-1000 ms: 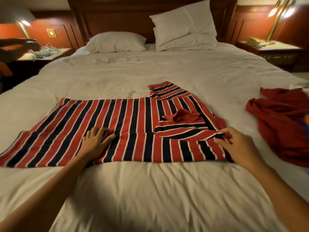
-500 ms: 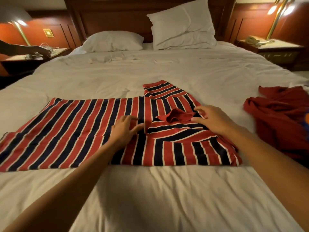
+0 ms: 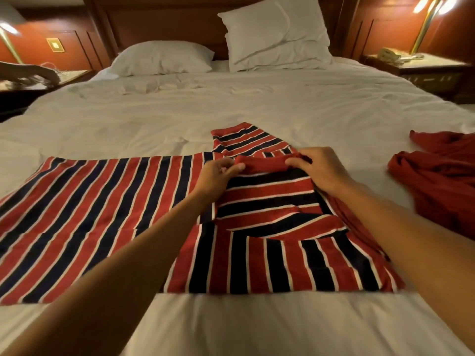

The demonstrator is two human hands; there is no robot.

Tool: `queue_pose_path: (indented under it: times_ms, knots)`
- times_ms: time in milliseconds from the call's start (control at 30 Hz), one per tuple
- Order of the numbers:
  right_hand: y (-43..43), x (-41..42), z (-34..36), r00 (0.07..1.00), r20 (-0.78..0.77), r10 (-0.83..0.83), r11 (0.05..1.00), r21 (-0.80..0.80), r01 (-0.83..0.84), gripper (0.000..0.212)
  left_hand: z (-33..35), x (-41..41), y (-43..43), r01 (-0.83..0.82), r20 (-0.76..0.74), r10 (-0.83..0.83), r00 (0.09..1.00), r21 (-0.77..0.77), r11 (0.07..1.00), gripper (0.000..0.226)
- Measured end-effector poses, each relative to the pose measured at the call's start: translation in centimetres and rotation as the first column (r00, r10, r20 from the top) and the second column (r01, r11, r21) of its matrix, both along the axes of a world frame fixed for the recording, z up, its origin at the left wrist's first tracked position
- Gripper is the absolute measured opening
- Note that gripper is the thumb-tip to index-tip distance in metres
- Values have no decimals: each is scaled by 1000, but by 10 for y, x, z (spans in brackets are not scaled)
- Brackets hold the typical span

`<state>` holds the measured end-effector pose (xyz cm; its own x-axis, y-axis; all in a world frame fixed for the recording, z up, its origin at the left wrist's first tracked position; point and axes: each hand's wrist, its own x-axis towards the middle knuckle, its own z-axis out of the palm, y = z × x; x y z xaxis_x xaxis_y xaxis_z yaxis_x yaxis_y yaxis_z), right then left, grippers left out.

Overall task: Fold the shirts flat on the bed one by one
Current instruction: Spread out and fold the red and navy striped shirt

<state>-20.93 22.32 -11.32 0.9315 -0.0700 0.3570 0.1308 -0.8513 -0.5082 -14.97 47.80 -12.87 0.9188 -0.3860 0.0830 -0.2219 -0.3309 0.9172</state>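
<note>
We see no readable brand, label or writing anywhere. Striped shirt (red, navy, thin white lines) lies flat on the bed, near the foot edge, one sleeve folded across its right part. Our left hand & right hand both pinch the shirt's red collar, fingers closed on each end of it. Our forearms cover part of the shirt's middle & right edge. A crumpled red shirt sits on the bed to the right, apart from the striped one. Two white pillows rest at the headboard. Right nightstand carries a phone & lamp; another person's hand shows at far left, blurred.
</note>
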Motion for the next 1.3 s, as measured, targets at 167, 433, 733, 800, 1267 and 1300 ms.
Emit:
queue_pose_path:
  times_ms: [167, 433, 733, 800, 1267, 1300]
  knots:
    - [18, -52, 48, 947, 319, 33, 984, 155, -86, 41, 60, -32, 30, 293, 93, -284, 954, -117, 949, 24]
    - [21, -169, -1, 990, -90, -105, 972, 200, 121, 19, 17, -122, 77, 21, -127, 1, 992, 174, 985, 41]
    - [74, -125, -3, 926, -234, -296, 900, 258, 352, 37, 0, -122, 38, -151, -230, 164, 959, 71, 986, 43]
    - [80, -122, -1, 947, -170, -274, 827, 460, 322, 32, 3, -124, 44, -93, -360, 73, 930, -38, 995, 42]
    - [65, -159, -13, 935, -327, -139, 884, 385, 266, 66, 7, -138, 64, 161, -308, -88, 947, 220, 962, 72]
    - [64, -161, -14, 924, -348, -160, 928, 267, 261, 66, 4, -137, 66, 172, -221, -101, 970, 329, 929, 72]
